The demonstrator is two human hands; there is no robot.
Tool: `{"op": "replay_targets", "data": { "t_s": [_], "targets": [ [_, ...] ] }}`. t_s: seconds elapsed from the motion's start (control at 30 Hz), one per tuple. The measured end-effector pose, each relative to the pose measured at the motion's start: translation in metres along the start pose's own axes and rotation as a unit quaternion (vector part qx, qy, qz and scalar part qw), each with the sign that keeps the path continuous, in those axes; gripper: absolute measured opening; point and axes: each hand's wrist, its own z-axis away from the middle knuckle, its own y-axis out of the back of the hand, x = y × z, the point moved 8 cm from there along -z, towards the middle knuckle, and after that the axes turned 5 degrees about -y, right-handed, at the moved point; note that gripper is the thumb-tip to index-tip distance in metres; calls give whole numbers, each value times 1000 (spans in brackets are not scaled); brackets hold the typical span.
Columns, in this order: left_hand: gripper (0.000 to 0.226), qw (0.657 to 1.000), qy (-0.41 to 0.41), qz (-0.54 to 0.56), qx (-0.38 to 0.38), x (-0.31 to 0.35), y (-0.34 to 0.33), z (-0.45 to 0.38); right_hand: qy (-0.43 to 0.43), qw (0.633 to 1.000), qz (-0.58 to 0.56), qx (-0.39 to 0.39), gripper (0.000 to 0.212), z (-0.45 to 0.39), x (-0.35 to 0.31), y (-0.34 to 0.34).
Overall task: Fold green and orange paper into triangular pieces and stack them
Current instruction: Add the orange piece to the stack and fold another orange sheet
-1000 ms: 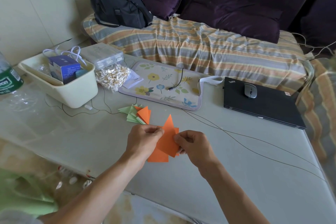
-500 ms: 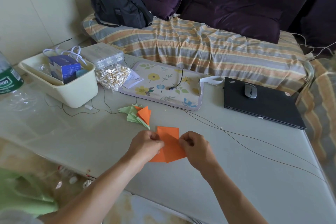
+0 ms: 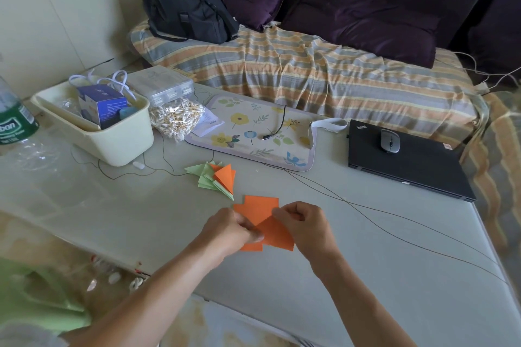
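Note:
An orange paper sheet [image 3: 275, 235] is pinched between my left hand [image 3: 228, 231] and my right hand [image 3: 308, 229], low over the table near its front edge. It is folded over along a slanted crease, and one fingertip of the left hand presses its lower left corner. Under it lie more flat orange sheets [image 3: 258, 205], partly hidden by both hands. Just beyond, to the left, sits a small pile of folded green and orange triangles [image 3: 215, 177], an orange one on top.
A cream tub [image 3: 121, 144] with a blue box stands at the left, a bag of cotton swabs [image 3: 177, 121] beside it. A floral pad [image 3: 253, 132] lies behind the pile. A closed black laptop [image 3: 406, 163] with a mouse is at the right. Thin cables [image 3: 366, 205] cross the table.
The orange sheet was held up on its corner, then came down flat. Now its lower part is folded over, and both hands have drawn closer together on it.

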Motion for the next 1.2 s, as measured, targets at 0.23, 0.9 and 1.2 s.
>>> {"op": "replay_targets", "data": {
  "t_s": [0.23, 0.9, 1.2],
  "targets": [
    [16, 993, 10, 113, 17, 5, 3, 1, -54, 985, -116, -114, 15, 2, 7, -15],
    [10, 944, 19, 316, 93, 11, 10, 1, -43, 982, -158, -96, 6, 1, 4, -13],
    [8, 924, 52, 365, 99, 6, 10, -2, 8, 976, -177, -123, 18, 4, -8, -14]
  ]
}}
